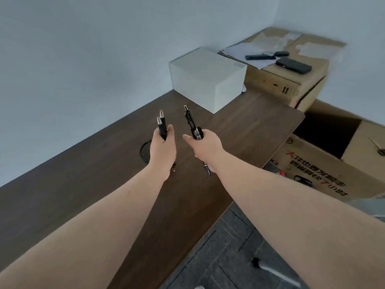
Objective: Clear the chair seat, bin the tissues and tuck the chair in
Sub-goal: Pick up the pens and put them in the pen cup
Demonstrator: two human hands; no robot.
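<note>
Both of my hands are stretched out over a dark wooden desk. My left hand is closed around two black pens with silver tips, tips pointing up and away. In my right hand I grip more black pens; one end sticks out past the fingers and the other end shows below the wrist. The hands are apart, a short gap between them, held a little above the desk top. No chair seat and no tissues are in view.
A white box stands at the desk's far corner by the wall. Right of it, a closed cardboard box carries papers and black devices. An open cardboard box sits beyond the desk's right edge. A cable hole lies beside my left hand. Grey carpet is below.
</note>
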